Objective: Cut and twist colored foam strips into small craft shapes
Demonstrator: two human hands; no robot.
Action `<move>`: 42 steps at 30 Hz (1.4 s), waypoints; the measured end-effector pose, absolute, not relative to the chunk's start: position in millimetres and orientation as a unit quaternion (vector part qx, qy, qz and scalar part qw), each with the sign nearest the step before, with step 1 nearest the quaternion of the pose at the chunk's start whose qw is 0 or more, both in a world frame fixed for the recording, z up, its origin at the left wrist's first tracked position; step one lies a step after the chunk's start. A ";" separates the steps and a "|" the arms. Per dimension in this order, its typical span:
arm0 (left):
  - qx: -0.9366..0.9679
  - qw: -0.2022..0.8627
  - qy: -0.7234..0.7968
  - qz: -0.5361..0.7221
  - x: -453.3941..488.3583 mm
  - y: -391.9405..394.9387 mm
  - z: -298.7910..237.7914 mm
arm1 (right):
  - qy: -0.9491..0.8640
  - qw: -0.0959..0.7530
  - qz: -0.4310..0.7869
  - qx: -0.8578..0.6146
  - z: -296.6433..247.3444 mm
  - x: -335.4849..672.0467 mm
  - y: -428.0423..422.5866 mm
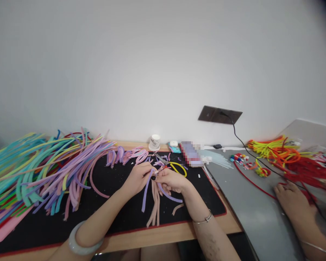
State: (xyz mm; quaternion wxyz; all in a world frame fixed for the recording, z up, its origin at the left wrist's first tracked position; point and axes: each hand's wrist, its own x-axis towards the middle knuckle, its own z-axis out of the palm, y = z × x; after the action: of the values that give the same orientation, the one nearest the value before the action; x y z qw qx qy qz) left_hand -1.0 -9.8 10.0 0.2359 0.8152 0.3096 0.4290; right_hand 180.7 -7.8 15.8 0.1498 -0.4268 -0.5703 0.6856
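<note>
Covering your desk: a black mat (201,203) with red edging, set on pale wood.
Stem heap: a large pile of chenille stems (67,166) in lilac, pink, teal and yellow spreads over the mat's left side. They lie long and loose, so this supply looks unworked.
Your hands: the left hand (138,177) and right hand (170,180) meet near the middle of the mat, fingertips together, both pinching one bundle.
Held bundle: pinkish-beige stems (153,210) trail side by side toward you, with a lilac stem (146,194) slanting out to the left and another to the right. I judge it partly made: the strands are gathered at the top, their lower ends loose. Whether anything is fastened under your fingers, I cannot tell.
Looped stems: purple and pink loops (120,155) line the back of the mat, untouched; they look already shaped.
Yellow-handled tool: probably scissors (165,162), lying just beyond your fingers, unheld.
Offcut: one short pinkish-beige piece (178,208) lies below your right hand, apart from the bundle.
</note>
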 end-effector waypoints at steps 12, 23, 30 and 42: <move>0.815 0.250 0.319 0.414 -2.3 -9.0 10.7 | -0.706 0.134 0.598 -0.354 18.2 184.8 -8.2; 0.773 0.216 0.358 0.477 -5.4 -6.2 6.2 | -0.480 0.241 0.782 -0.315 -4.2 158.4 -12.0; 0.692 0.313 0.425 0.492 -3.7 -1.7 7.0 | -0.474 0.258 0.772 -0.336 2.9 154.9 -13.2; 0.679 0.460 0.428 0.379 -35.2 13.3 23.9 | -0.524 0.164 0.721 -0.422 18.2 172.0 -11.4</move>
State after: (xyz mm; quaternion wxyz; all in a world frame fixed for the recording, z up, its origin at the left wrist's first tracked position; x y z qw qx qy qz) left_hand -35.2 13.3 23.9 0.4603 0.6787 0.4284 0.3794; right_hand 172.0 -11.4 18.2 0.1642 -0.4221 -0.5241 0.7212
